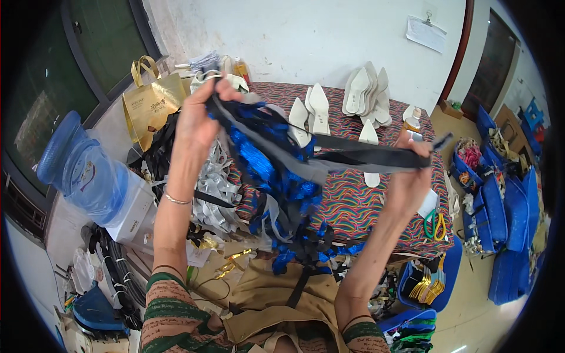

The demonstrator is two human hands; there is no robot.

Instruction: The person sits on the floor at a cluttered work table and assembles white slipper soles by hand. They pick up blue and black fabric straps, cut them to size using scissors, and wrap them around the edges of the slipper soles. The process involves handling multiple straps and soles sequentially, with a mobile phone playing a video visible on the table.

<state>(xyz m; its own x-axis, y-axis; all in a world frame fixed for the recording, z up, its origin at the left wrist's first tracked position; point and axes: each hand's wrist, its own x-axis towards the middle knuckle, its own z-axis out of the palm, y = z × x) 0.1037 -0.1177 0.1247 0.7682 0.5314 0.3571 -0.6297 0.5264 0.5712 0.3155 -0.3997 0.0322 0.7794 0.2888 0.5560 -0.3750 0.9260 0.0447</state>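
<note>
The left hand (199, 120) is pinching its fingers around the gathered top of a bundle of blue, black and grey strips (253, 159), while the right hand (412, 176) is clamping its fingers on a black-and-grey band (371, 159) drawn out sideways. The hands are holding well apart, probably to keep the band stretched clear of the tangle. The bundle is hanging below and right of the left fingers; the band is running between both hands, its tip poking out past the right fingers. Beneath, the wavy-patterned tablecloth (353, 215) is lying over the table; farther off, white insoles (360, 91) are standing stacked by the wall, seemingly nested to save room.
</note>
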